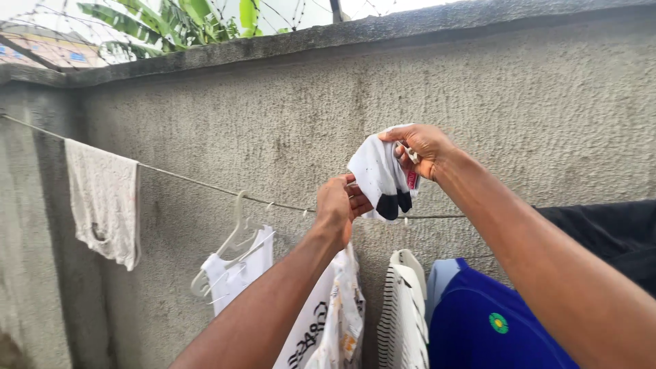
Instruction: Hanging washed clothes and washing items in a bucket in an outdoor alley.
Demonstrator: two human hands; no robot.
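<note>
My right hand (424,147) is raised above a thin clothesline (184,179) and pinches the top of a small white sock with a black toe (380,176). The sock hangs from my fingers over the line. My left hand (336,205) is closed at the line just left of the sock, touching its lower edge; whether it also grips the line I cannot tell. Both forearms reach up from the bottom of the view.
A worn white cloth (104,198) drapes over the line at left. White hangers (236,236), a white printed garment (321,321), a striped top (403,314), a blue shirt (488,321) and a dark garment (608,232) hang along it. A rough grey wall (273,102) stands close behind.
</note>
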